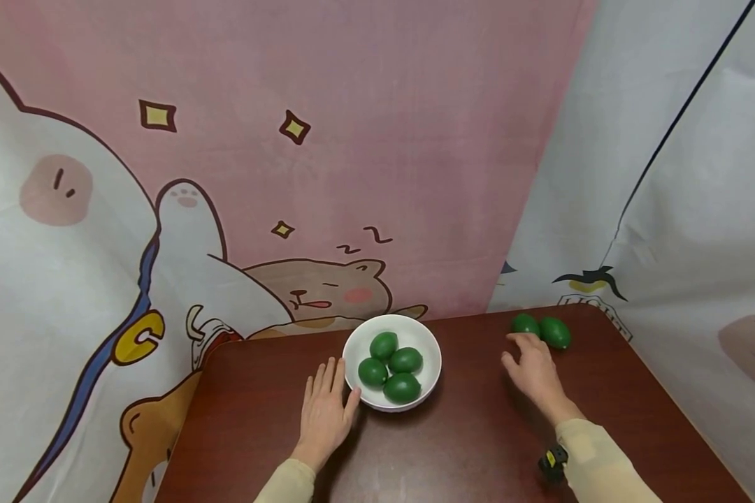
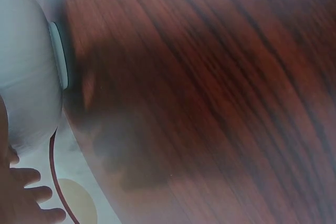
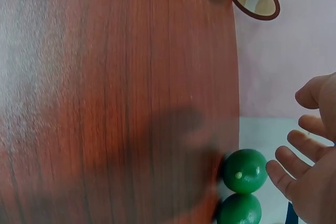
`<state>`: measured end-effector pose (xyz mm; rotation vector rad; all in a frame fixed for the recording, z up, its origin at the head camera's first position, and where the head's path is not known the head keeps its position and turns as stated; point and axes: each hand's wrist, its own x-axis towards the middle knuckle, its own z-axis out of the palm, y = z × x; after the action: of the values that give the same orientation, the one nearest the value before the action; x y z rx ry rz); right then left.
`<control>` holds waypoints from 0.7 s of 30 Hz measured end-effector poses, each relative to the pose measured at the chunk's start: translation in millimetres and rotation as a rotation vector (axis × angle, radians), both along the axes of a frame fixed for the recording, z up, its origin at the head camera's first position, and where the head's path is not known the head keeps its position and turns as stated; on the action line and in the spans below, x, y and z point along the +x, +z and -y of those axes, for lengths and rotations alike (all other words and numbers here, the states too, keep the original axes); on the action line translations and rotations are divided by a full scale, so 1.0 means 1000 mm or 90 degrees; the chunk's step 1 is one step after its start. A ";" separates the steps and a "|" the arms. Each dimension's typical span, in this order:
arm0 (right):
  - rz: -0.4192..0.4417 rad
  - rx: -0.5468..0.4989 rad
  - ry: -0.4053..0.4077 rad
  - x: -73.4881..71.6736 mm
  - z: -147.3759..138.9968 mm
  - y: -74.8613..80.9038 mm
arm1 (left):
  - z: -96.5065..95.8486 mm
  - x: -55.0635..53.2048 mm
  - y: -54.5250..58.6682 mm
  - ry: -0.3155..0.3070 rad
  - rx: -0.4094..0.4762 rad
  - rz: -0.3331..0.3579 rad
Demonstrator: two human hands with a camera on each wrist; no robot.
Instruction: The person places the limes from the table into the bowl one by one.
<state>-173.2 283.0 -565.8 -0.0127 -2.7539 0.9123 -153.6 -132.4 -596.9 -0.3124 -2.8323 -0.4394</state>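
Note:
A white bowl (image 1: 429,381) holding several green limes (image 1: 403,388) stands on the table. My left hand (image 1: 326,412) is at the bowl's left side with its fingers extended, the fingertips and thumb close against the rim. In the left wrist view the bowl (image 2: 31,66) sits beside the fingers (image 2: 31,195). Over at the right, my right hand (image 1: 533,370) reaches to two more limes (image 1: 555,332) near the table's back edge. Its fingers are spread and slightly bent, and the right wrist view shows them just beside the limes (image 3: 244,171), with nothing held.
The dark reddish wooden table (image 1: 465,447) ends at the back against a cartoon-printed cloth (image 1: 415,154). A paler cloth (image 1: 698,230) hangs along the right side. A dark band (image 1: 552,461) with a small device is on the right wrist.

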 end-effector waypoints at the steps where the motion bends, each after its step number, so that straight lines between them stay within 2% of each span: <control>1: 0.006 0.001 -0.001 -0.001 -0.002 0.001 | 0.000 0.000 0.000 0.000 -0.002 0.000; 8: 0.033 0.007 -0.003 -0.004 -0.010 0.000 | 0.000 0.000 0.000 -0.001 0.000 0.013; 21: 0.071 0.026 -0.008 -0.015 -0.020 -0.005 | 0.000 0.000 0.000 0.000 0.005 0.011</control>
<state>-187.9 303.3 -570.5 -0.0761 -2.8705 0.8759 -153.2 -132.2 -597.0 -0.3084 -2.8467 -0.4550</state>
